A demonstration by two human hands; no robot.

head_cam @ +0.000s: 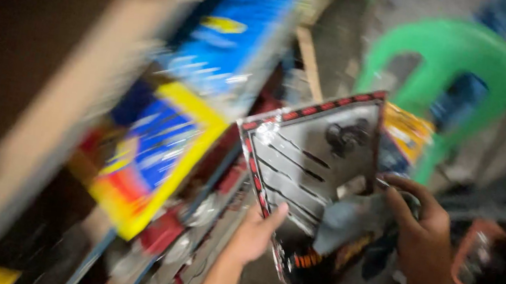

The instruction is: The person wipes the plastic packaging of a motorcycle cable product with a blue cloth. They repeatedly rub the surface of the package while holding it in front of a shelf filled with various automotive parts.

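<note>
left hand (256, 230) and right hand (423, 223) both grasp a flat silver pack (312, 163) with a red-and-black edge, the left grip at its lower left edge, the right grip at its right side; all is blurred. left of the grips, blue-and-yellow boxes (154, 148) on a shelf. beyond the right grip, a green chair (453, 54).
</note>
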